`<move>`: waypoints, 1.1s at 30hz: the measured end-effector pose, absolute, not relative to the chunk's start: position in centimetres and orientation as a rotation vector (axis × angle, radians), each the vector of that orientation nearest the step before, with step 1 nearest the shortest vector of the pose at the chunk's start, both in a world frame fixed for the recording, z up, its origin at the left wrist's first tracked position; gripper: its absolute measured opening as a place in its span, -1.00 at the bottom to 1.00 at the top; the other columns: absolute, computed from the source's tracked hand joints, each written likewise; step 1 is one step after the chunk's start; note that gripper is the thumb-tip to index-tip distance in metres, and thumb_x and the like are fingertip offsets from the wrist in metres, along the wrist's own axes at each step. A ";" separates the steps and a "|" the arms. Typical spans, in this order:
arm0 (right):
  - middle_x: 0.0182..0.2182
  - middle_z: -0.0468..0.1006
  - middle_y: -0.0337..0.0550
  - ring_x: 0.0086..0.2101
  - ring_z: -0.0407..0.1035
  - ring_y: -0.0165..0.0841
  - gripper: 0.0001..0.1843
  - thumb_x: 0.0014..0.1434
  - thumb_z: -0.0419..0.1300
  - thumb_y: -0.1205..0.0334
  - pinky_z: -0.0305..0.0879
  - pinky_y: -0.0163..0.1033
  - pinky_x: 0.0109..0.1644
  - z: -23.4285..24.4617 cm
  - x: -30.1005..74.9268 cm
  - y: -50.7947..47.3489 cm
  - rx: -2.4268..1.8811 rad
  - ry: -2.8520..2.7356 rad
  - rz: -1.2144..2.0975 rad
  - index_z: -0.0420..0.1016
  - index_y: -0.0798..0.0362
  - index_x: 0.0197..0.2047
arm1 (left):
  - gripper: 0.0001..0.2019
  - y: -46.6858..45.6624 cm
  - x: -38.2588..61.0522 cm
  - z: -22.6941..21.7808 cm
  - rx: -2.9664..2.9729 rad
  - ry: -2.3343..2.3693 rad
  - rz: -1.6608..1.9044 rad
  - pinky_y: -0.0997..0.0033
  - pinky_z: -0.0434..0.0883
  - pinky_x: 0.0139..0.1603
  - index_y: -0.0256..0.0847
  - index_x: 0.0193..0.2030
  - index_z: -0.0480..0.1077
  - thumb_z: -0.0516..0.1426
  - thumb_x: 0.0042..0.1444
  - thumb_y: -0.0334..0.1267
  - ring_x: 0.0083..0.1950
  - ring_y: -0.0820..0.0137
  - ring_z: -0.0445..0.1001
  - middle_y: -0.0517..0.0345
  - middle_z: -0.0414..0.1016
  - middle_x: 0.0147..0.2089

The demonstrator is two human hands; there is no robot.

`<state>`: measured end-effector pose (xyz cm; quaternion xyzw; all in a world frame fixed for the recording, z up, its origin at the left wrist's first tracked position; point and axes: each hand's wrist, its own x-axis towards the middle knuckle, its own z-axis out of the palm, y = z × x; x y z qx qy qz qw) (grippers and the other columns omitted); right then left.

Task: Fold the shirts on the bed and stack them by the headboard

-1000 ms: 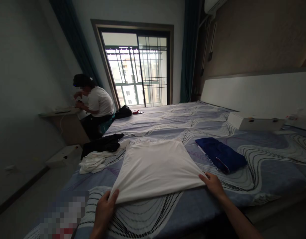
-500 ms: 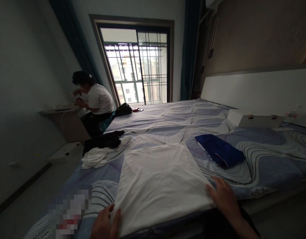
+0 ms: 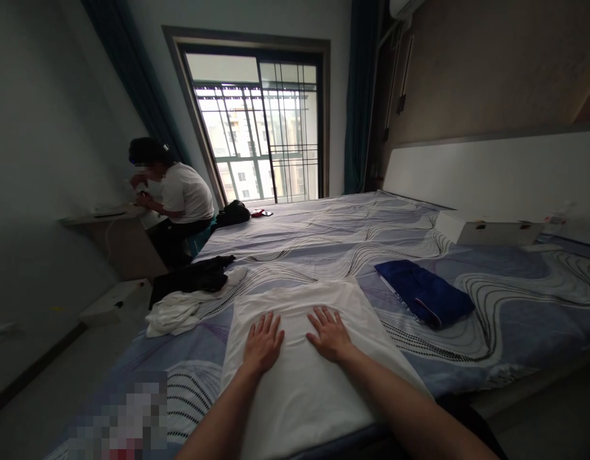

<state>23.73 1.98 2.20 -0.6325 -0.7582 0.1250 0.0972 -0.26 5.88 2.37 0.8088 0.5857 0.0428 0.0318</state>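
A white cloth (image 3: pixel 307 390) lies spread out on the bed (image 3: pixel 314 237), close to the near edge, right in front of the person; it may be a shirt, but the dim light makes that hard to tell. It is plain, with no print showing, and looks thin and soft. Its far edge is slightly wavy, and shallow wrinkles run across it around the hands and down towards the person. The left hand (image 3: pixel 263 344) rests palm down on its far half, fingers straight, a little apart and pointing away from the person. The right hand (image 3: pixel 330 335) lies the same way just beside it, with a strip of cloth between the two. Both sets of fingers are open and grip nothing, and the thumbs angle in towards each other. The bare forearms reach forward from the bottom of the view, the left leaning in from one side and the right slanting in from the other, covering parts of the cloth. To its right lies a folded dark blue cloth (image 3: pixel 424 294); to its left are a crumpled white garment (image 3: pixel 174 313) and a black garment (image 3: pixel 189 276).
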 end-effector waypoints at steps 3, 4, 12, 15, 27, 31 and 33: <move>0.51 -0.23 -0.13 0.45 -0.39 -0.08 -0.18 0.33 -0.16 -0.32 -0.58 0.20 0.43 2.4 26.2 4.3 -1.967 -2.209 0.360 -0.09 -0.12 0.52 | -0.39 8.2 -2.8 2.4 2.468 1.852 0.104 -0.05 -0.09 0.49 -0.08 0.50 0.02 -0.19 0.37 0.02 0.56 0.10 -0.15 0.06 -0.12 0.57; 0.51 -0.24 -0.13 0.45 -0.39 -0.08 -0.16 0.32 -0.16 -0.35 -0.59 0.21 0.43 2.4 26.9 5.1 -1.993 -2.199 0.353 -0.10 -0.12 0.52 | -0.39 9.0 -3.4 2.3 2.463 1.866 0.100 -0.04 -0.09 0.50 -0.06 0.50 0.02 -0.18 0.37 0.03 0.56 0.10 -0.15 0.06 -0.12 0.57; 0.51 -0.23 -0.16 0.45 -0.39 -0.06 -0.16 0.31 -0.16 -0.36 -0.60 0.22 0.41 1.4 31.2 10.8 -2.119 -2.134 0.288 -0.11 -0.17 0.52 | -0.39 14.4 -5.5 1.2 2.416 1.947 0.118 -0.15 -0.12 0.47 0.10 0.50 0.00 -0.16 0.34 0.10 0.57 0.03 -0.19 0.10 -0.17 0.58; 0.51 -0.22 -0.17 0.45 -0.41 -0.06 -0.16 0.30 -0.16 -0.38 -0.61 0.23 0.41 1.0 32.4 12.5 -2.137 -2.133 0.269 -0.10 -0.20 0.52 | -0.39 15.7 -5.7 1.3 2.369 1.998 0.126 -0.19 -0.09 0.45 0.14 0.49 -0.01 -0.16 0.33 0.12 0.56 -0.05 -0.17 0.11 -0.15 0.58; 0.51 -0.17 -0.19 0.45 -0.33 -0.06 -0.16 0.30 -0.12 -0.35 -0.42 0.24 0.44 0.0 39.0 11.6 -2.218 -1.991 0.276 -0.10 -0.18 0.52 | -0.39 14.6 -8.7 1.8 2.327 2.007 0.105 -0.12 -0.05 0.45 0.04 0.49 0.05 -0.15 0.33 0.08 0.56 0.03 -0.17 0.02 -0.17 0.58; 0.49 -0.08 -0.12 0.44 -0.26 -0.10 -0.10 0.28 -0.06 -0.34 -0.39 0.16 0.46 -0.5 42.2 7.8 -2.217 -1.894 0.267 -0.08 -0.03 0.52 | -0.33 12.6 -10.6 1.9 2.163 2.173 0.322 -0.02 0.06 0.44 -0.31 0.45 0.10 -0.12 0.30 0.02 0.51 0.05 0.03 -0.23 0.07 0.50; 0.47 -0.01 -0.07 0.44 -0.21 -0.11 -0.10 0.26 0.00 -0.31 -0.36 0.13 0.47 -0.8 43.1 5.8 -2.205 -1.805 0.261 0.01 0.04 0.49 | -0.31 10.7 -11.1 1.9 2.035 2.251 0.515 0.05 0.13 0.41 -0.48 0.37 0.17 -0.10 0.27 0.03 0.44 0.06 0.18 -0.33 0.23 0.41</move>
